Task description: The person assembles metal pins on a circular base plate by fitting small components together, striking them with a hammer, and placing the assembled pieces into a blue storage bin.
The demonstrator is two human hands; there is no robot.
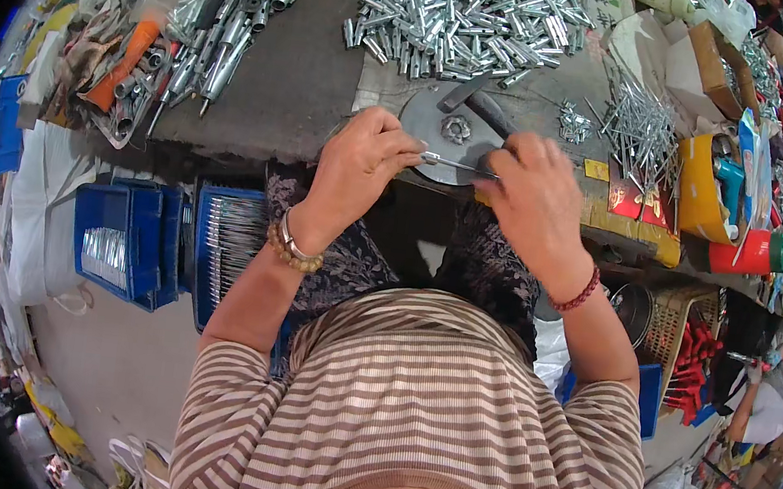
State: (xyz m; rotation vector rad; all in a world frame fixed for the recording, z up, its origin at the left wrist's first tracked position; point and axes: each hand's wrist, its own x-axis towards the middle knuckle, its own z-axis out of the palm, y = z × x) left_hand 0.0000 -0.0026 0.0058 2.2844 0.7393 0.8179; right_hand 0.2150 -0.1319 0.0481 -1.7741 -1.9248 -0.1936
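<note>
At the far left, below the workbench (274, 86), a blue crate (122, 238) sits on the floor with shiny metal pieces inside, and just beside it a second blue crate (227, 245) holds a packed bundle of thin metal rods. On the bench's left end lies a heap of grey metal tubes (206, 50) with an orange handle (120, 69) among them.

The person's left hand (363, 159), a bead bracelet (292, 251) on its wrist, is closed in a pinch at the bench's front edge: thumb and fingers grip one end of a thin metal rod (454, 164). The rod lies level between the two hands, across the near rim of a round grey metal disc (438, 129) that rests at the front edge of the bench. A small metal nut-like piece (456, 128) sits at the disc's middle, and a dark hammer head (480, 105) lies over its far side.

Along the bench's back edge spreads a large pile of short silver tubes (466, 16).

The right hand (537, 198), with a red bead bracelet (581, 293), is curled shut over the rod's other end, its fingers hiding the tip.

Farther right, a loose pile of long nails (641, 128) covers the bench near an open brown cardboard box (716, 64). At the bench's right front corner lie a flat red card with gold print (633, 200), a small yellow label (597, 169), a yellow box-shaped container (697, 188) and a red can with a green cap (753, 254) on its side.
</note>
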